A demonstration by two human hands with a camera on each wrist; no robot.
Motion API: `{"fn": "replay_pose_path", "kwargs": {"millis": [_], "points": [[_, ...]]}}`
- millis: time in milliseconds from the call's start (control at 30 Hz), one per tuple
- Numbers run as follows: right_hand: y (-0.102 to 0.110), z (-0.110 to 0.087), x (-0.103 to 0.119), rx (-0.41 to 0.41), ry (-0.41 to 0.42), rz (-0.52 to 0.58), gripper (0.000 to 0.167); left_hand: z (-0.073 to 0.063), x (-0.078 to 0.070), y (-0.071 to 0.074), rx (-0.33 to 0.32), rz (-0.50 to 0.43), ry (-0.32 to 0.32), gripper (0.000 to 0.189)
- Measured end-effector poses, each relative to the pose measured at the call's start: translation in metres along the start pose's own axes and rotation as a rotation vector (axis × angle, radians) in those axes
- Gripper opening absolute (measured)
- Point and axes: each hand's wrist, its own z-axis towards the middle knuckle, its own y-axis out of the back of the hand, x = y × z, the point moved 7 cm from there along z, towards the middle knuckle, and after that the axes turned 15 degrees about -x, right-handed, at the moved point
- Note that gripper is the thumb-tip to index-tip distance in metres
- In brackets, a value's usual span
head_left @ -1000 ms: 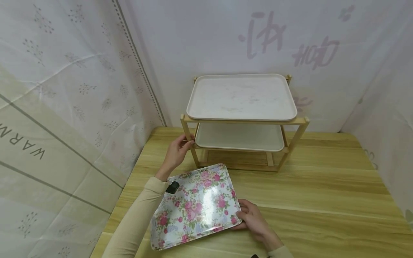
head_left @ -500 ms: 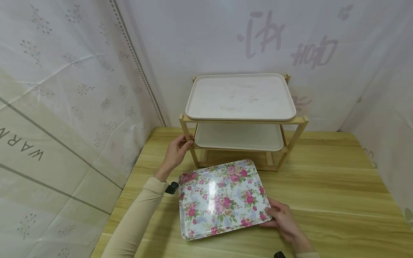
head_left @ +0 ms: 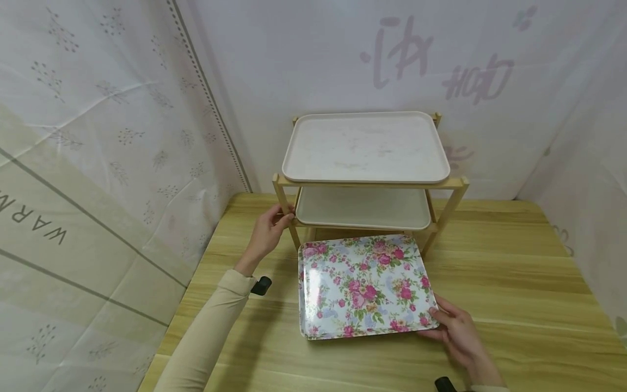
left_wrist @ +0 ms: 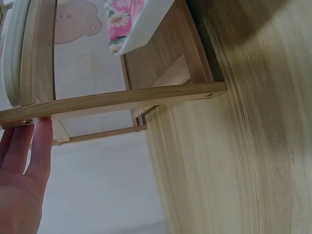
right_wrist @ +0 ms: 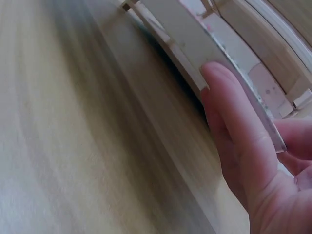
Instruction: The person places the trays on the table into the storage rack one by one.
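Note:
A serving tray (head_left: pixel 364 286) printed with pink flowers slants in front of the wooden rack (head_left: pixel 372 185), its far edge overlapping the rack's bottom level in the head view. My right hand (head_left: pixel 458 332) pinches its near right corner, thumb on top and fingers beneath. The right wrist view shows those fingers (right_wrist: pixel 239 126) along the tray's pale underside, raised off the table. My left hand (head_left: pixel 266 231) holds the rack's front left post at middle-shelf height. In the left wrist view its fingers (left_wrist: pixel 41 156) lie against that post; the thumb is hidden there.
A white tray (head_left: pixel 367 147) covers the top level of the rack, and another pale tray (head_left: pixel 362 207) sits on the middle level. Everything stands on a wood-grain table (head_left: pixel 514 283), with printed cloth walls (head_left: pixel 122 136) at the left, back and right.
The flowered tray has moved right and forward with my right hand, straightening until it overlaps the rack's base. My left hand has stayed on the post.

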Motion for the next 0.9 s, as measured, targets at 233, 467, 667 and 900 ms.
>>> {"fn": "replay_pose_path", "kwargs": {"millis": [233, 467, 667, 900], "points": [[-0.003, 0.007, -0.003, -0.05, -0.081, 0.038, 0.064, 0.002, 0.01, 0.001, -0.016, 0.031, -0.021, 0.029], [-0.012, 0.02, -0.005, -0.053, -0.112, 0.07, 0.062, 0.002, 0.008, 0.002, -0.015, 0.02, -0.011, 0.027], [-0.023, 0.035, 0.0, 0.007, -0.106, 0.115, 0.061, 0.002, 0.009, 0.002, -0.01, 0.021, -0.001, 0.028], [-0.03, 0.052, 0.006, 0.056, -0.099, 0.139, 0.06, -0.002, -0.002, 0.001, 0.001, 0.02, -0.007, 0.028]]}}
